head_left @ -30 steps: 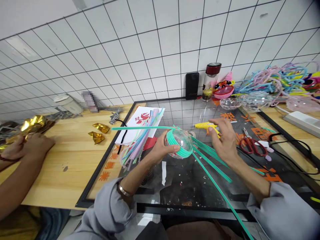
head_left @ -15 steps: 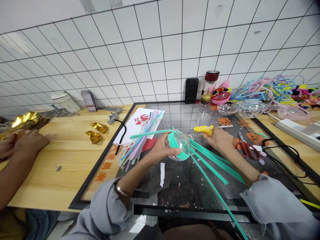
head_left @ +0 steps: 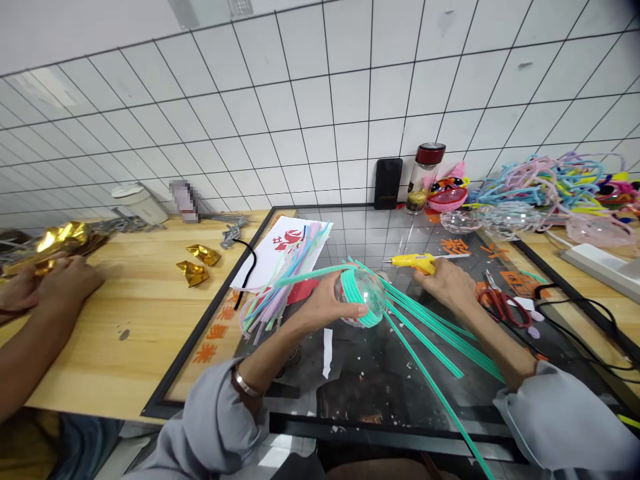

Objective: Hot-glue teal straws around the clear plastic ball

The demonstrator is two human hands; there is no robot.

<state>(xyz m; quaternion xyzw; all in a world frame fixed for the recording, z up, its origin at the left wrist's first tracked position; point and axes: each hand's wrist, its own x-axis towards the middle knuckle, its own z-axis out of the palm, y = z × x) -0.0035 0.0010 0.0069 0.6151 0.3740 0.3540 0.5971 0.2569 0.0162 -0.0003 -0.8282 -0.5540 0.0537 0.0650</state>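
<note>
My left hand (head_left: 325, 300) is wrapped round a clear plastic ball (head_left: 374, 297), thumb across its front. Bands of green pipe cleaner (head_left: 353, 288) circle the ball, and one loose end sticks out to the left. More green pipe cleaners (head_left: 430, 340) fan out from the ball to the lower right, one reaching past the table's front edge. My right hand (head_left: 447, 287) has its fingers closed at the handle of a yellow glue gun (head_left: 413, 260), whose nozzle points left. A glue stick shows at the gun's rear. Part of the handle is hidden by my fingers.
Pastel pipe cleaners (head_left: 295, 273) lie on white paper (head_left: 260, 257). Red scissors (head_left: 505, 307) and a black cord (head_left: 575, 313) are at the right. Behind stand a phone (head_left: 388, 183) and a bottle (head_left: 425, 177). Another person's hands (head_left: 70, 283) hold gold foil at the left.
The view has shifted slightly. My right hand has drawn a little to the right and toward me, while the glue gun has hardly moved. The ball stays in my left hand.
</note>
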